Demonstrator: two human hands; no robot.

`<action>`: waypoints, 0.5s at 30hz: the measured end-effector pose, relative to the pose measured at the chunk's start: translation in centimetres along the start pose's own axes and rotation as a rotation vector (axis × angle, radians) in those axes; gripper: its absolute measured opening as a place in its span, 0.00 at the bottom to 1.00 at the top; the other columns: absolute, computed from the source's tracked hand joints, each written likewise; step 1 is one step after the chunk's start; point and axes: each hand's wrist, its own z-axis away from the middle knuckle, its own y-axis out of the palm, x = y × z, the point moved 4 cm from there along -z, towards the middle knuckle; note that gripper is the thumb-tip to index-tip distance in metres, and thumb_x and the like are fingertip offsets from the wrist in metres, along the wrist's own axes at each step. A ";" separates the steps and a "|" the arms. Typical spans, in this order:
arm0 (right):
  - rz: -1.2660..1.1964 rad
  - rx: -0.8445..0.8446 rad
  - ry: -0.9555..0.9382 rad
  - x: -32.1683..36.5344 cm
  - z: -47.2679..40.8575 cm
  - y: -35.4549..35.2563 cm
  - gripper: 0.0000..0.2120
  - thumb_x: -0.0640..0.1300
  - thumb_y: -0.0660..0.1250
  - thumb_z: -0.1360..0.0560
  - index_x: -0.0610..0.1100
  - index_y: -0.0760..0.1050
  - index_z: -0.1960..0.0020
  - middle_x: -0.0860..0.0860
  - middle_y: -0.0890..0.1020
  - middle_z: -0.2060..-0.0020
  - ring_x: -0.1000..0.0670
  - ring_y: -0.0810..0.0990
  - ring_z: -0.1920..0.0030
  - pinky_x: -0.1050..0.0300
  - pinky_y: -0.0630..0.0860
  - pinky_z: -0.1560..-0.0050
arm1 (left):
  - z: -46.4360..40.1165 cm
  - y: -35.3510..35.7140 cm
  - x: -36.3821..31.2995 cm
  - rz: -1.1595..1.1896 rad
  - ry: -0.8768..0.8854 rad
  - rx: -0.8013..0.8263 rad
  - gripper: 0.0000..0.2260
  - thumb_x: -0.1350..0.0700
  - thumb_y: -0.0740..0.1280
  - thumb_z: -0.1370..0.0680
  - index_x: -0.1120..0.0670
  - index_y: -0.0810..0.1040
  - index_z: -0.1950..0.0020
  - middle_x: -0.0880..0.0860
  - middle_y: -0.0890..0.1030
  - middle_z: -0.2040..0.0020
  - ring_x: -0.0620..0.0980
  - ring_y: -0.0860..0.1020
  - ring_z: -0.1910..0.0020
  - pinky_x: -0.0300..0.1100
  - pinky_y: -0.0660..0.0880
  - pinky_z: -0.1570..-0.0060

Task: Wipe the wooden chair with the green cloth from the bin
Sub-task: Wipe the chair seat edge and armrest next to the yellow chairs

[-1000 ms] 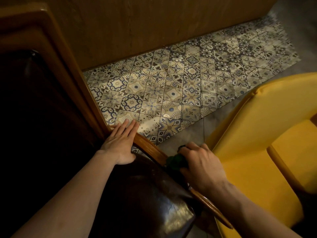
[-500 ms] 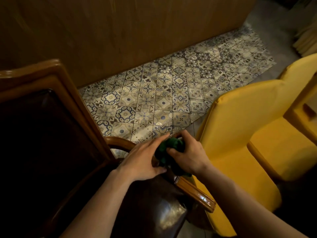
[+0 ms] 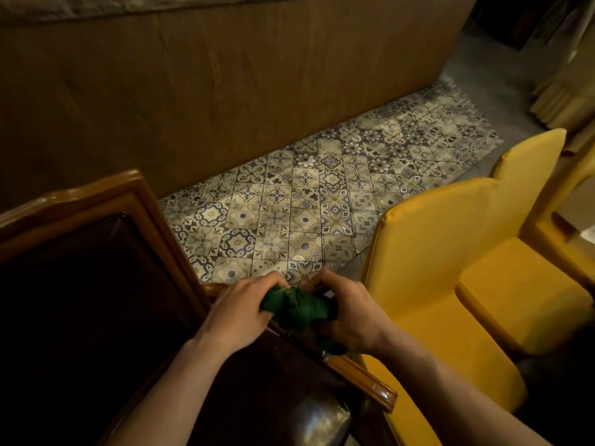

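Note:
The wooden chair (image 3: 151, 201) fills the lower left, with a glossy brown frame, dark leather back and seat, and a curved armrest running toward the lower right. A bunched green cloth (image 3: 297, 305) sits just above that armrest. My left hand (image 3: 240, 312) grips the cloth's left side and my right hand (image 3: 349, 312) grips its right side, fingers curled into the fabric. Part of the cloth hangs below my right palm. The bin is out of sight.
Yellow upholstered chairs (image 3: 450, 252) stand close on the right, nearly touching the wooden armrest. Patterned floor tiles (image 3: 306, 204) lie ahead, bounded by a brown wooden wall panel (image 3: 225, 91). Grey floor and pale curtains are at the far right.
My left hand left the chair frame and joined my right hand on the cloth. The cloth is now held between both hands above the armrest. The view has tilted up.

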 end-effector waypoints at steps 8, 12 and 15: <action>0.437 -0.226 -0.129 5.1 3.4 -6.7 0.12 0.39 0.69 0.28 0.49 0.73 0.48 0.51 0.79 0.53 0.45 0.79 0.57 0.49 0.75 0.64 | 1.8 -8.6 -6.1 -0.173 0.085 -0.093 0.22 0.63 0.74 0.29 0.37 0.72 0.51 0.35 0.78 0.54 0.40 0.78 0.52 0.45 0.75 0.53; 0.530 -0.294 -0.170 8.5 4.7 -10.2 0.11 0.38 0.68 0.26 0.47 0.72 0.47 0.49 0.75 0.52 0.42 0.78 0.59 0.44 0.75 0.65 | 2.9 -12.9 -9.3 -0.237 0.086 -0.172 0.20 0.64 0.73 0.28 0.39 0.74 0.50 0.37 0.80 0.51 0.43 0.79 0.50 0.47 0.75 0.52; 0.577 -0.328 -0.214 11.0 5.9 -12.7 0.12 0.39 0.70 0.26 0.47 0.70 0.46 0.48 0.74 0.52 0.43 0.77 0.59 0.48 0.72 0.66 | 4.1 -15.9 -11.7 -0.263 0.087 -0.213 0.20 0.64 0.73 0.28 0.39 0.74 0.50 0.38 0.80 0.51 0.44 0.79 0.50 0.47 0.76 0.53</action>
